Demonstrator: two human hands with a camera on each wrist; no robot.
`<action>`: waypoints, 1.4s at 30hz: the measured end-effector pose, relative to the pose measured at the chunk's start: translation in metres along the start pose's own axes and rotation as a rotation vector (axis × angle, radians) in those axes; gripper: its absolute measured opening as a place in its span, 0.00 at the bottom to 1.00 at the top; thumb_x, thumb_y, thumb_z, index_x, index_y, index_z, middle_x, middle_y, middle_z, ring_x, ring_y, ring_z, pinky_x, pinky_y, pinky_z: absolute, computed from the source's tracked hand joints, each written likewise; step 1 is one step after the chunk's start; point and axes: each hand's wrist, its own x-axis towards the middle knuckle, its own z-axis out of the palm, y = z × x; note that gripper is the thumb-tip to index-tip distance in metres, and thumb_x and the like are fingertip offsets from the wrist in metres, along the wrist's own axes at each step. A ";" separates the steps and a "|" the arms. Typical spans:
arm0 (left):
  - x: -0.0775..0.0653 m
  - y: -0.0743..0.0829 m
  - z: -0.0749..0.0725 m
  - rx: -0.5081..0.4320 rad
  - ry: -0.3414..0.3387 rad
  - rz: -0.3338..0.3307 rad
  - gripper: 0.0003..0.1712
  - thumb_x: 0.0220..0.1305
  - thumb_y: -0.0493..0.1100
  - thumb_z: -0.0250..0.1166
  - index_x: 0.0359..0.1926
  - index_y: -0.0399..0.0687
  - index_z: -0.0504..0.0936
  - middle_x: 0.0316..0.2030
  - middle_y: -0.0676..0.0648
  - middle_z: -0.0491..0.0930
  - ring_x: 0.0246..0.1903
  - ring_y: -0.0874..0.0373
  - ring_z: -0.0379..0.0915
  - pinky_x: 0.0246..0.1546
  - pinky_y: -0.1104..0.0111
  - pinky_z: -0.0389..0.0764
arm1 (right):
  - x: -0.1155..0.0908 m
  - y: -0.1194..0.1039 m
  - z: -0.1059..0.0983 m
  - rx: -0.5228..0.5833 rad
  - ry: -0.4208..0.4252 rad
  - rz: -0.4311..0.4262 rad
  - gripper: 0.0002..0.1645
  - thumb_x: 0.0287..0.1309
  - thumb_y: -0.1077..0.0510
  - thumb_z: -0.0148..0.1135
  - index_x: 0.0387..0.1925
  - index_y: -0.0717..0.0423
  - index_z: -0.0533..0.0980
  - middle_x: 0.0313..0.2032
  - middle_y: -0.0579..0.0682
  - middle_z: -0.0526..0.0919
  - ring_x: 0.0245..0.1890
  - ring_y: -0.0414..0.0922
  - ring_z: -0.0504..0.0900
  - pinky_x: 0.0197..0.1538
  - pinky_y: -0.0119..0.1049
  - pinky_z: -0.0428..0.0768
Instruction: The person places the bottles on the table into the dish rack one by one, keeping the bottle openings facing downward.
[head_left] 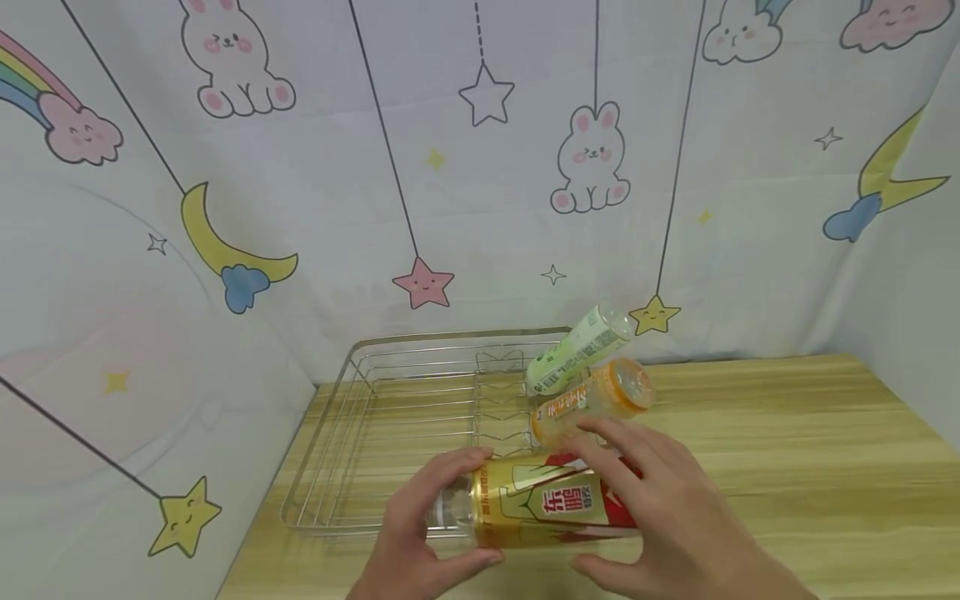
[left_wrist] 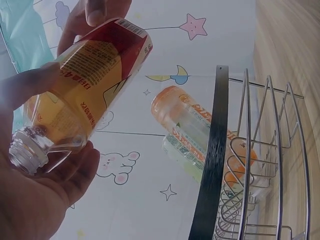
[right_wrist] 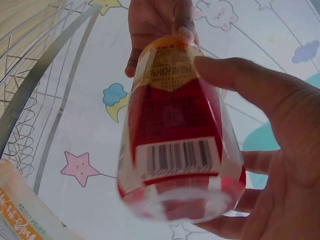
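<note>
A drink bottle (head_left: 555,504) with a gold and red label lies sideways in front of me, between both hands. My left hand (head_left: 412,525) grips its neck end, thumb below and fingers above; the clear threaded neck (left_wrist: 30,150) points into the palm. At the base end my right hand (head_left: 667,500) holds the bottle, thumb on one side and fingers on the other. The right wrist view shows the barcode (right_wrist: 180,157) near the base. Just behind, an orange-labelled bottle (head_left: 585,404) and a pale green bottle (head_left: 573,350) lean in the wire basket's right side.
The wire basket (head_left: 450,335) stands on the wood-grain table (head_left: 765,450), with zigzag wire dividers (head_left: 501,387) inside. A white cloth (head_left: 510,225) printed with rabbits, stars and moons hangs behind and at the sides.
</note>
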 end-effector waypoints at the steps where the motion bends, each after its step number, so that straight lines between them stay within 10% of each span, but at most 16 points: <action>1: -0.001 0.000 -0.001 -0.020 0.003 -0.008 0.46 0.43 0.36 0.80 0.63 0.28 0.69 0.61 0.36 0.73 0.58 0.47 0.72 0.58 0.61 0.77 | -0.001 0.001 -0.002 0.033 0.005 0.011 0.51 0.48 0.30 0.68 0.67 0.52 0.68 0.63 0.48 0.70 0.58 0.46 0.72 0.57 0.42 0.76; 6: -0.001 0.002 -0.003 -0.119 0.022 -0.020 0.46 0.45 0.33 0.78 0.64 0.27 0.67 0.62 0.34 0.71 0.60 0.47 0.71 0.55 0.59 0.79 | -0.012 0.006 -0.007 0.236 0.015 0.112 0.55 0.51 0.31 0.68 0.71 0.56 0.62 0.69 0.51 0.64 0.65 0.44 0.65 0.62 0.24 0.69; 11: -0.002 0.004 -0.003 -0.191 0.053 -0.048 0.47 0.42 0.30 0.78 0.64 0.26 0.66 0.62 0.33 0.71 0.60 0.46 0.70 0.54 0.59 0.80 | -0.021 0.010 -0.002 0.516 0.049 0.195 0.62 0.38 0.55 0.85 0.72 0.61 0.58 0.70 0.54 0.62 0.68 0.44 0.61 0.62 0.28 0.71; 19: -0.002 0.004 -0.001 -0.247 0.055 -0.059 0.47 0.41 0.27 0.77 0.64 0.26 0.66 0.63 0.33 0.70 0.62 0.45 0.69 0.54 0.58 0.80 | -0.027 0.014 0.014 0.800 0.170 0.128 0.55 0.36 0.76 0.79 0.67 0.71 0.60 0.66 0.63 0.67 0.65 0.47 0.66 0.57 0.30 0.77; 42: -0.006 -0.001 -0.010 -0.226 0.014 -0.106 0.49 0.44 0.34 0.80 0.67 0.28 0.65 0.65 0.33 0.69 0.62 0.48 0.69 0.58 0.61 0.76 | -0.026 0.020 0.019 0.823 0.247 0.044 0.44 0.42 0.68 0.80 0.61 0.72 0.68 0.61 0.63 0.73 0.62 0.47 0.71 0.52 0.28 0.79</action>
